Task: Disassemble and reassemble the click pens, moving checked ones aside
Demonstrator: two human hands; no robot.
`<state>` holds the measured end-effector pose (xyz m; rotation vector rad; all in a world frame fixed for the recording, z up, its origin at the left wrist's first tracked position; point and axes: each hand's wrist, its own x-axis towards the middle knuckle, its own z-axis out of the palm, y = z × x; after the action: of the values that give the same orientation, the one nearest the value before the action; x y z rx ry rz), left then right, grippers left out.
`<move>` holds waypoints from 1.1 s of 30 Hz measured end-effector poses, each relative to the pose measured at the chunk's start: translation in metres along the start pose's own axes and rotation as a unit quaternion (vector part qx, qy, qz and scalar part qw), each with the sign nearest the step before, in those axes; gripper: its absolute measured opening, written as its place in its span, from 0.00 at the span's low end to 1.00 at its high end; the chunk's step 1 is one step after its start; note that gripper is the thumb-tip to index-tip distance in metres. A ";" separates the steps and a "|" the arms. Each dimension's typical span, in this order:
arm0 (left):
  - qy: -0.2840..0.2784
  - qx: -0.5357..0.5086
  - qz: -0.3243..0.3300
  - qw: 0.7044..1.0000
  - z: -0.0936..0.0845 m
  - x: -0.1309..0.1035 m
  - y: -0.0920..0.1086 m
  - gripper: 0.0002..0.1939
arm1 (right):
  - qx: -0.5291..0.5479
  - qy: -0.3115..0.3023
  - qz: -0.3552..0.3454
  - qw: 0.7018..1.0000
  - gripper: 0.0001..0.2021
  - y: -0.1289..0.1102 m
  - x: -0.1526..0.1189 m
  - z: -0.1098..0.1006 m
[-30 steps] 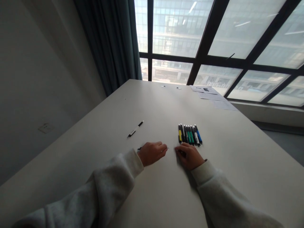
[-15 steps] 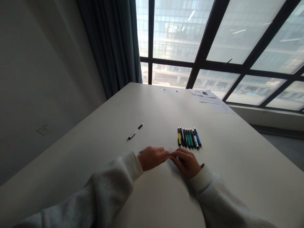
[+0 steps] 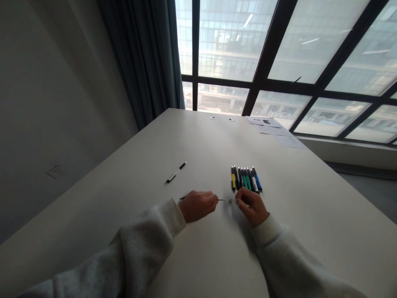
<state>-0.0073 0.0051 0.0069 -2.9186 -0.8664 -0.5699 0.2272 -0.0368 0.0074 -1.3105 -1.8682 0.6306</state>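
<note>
My left hand is closed around a pen, whose dark end shows behind the hand and whose thin tip sticks out toward the right. Across a small gap, my right hand has its thumb and forefinger pinched; a tiny piece shows just left of the fingertips, too small to identify. Several pens lie side by side just beyond my right hand, with yellow, green, white and blue barrels. A single white and black pen lies at a slant beyond my left hand.
Paper sheets lie at the far right edge of the white table. Two small pale pieces rest near its far edge. A dark curtain and a wall stand at the left, and large windows rise behind the table.
My right hand has moved away to the right from my left hand, opening a gap between them. The thin tip at my left hand now shows.
</note>
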 end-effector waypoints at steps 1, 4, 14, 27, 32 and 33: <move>-0.001 -0.001 -0.001 1.000 0.000 0.000 0.000 0.10 | -0.010 -0.012 0.002 1.000 0.07 0.003 0.001 -0.006; -0.003 -0.005 -0.002 1.000 0.001 0.000 -0.001 0.10 | -0.049 -0.067 0.009 0.997 0.07 0.010 0.004 -0.022; -0.010 -0.017 -0.007 1.000 0.004 -0.002 -0.001 0.10 | -0.206 -0.156 0.037 0.965 0.03 0.008 0.004 -0.020; -0.017 -0.024 -0.008 1.000 0.005 -0.002 -0.002 0.10 | -0.264 -0.191 0.064 0.943 0.17 0.001 0.002 -0.021; -0.015 -0.025 -0.007 1.000 0.006 -0.001 -0.003 0.11 | -0.284 -0.190 0.068 0.937 0.14 -0.001 0.001 -0.019; -0.015 -0.025 -0.007 1.000 0.006 -0.001 -0.003 0.11 | -0.282 -0.188 0.068 0.938 0.13 -0.001 0.001 -0.019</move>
<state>-0.0076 0.0076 0.0004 -2.9762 -0.8897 -0.5587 0.2420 -0.0364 0.0197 -1.7924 -2.4030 0.4476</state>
